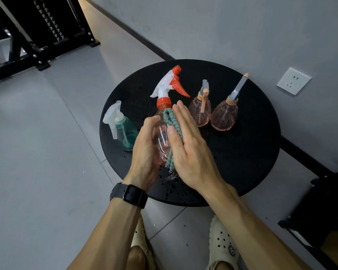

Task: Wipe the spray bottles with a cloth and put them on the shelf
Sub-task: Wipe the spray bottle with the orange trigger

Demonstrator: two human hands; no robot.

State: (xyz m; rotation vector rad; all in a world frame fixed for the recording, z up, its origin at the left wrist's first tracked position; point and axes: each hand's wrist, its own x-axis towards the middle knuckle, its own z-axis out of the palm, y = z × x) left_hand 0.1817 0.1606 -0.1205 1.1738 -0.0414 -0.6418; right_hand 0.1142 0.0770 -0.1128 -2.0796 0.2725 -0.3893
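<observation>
My left hand grips a clear pink spray bottle with a white and orange trigger head, held above the round black table. My right hand presses a green cloth flat against the bottle's side, fingers straight and thumb over the cloth. A teal bottle with a white trigger stands on the table to the left. Two small pink bottles with grey and peach pump heads stand on the right.
Water drops dot the table top near its front edge. A black metal shelf frame stands on the floor at the upper left. A wall socket sits on the grey wall at right. Dark furniture stands at the lower right.
</observation>
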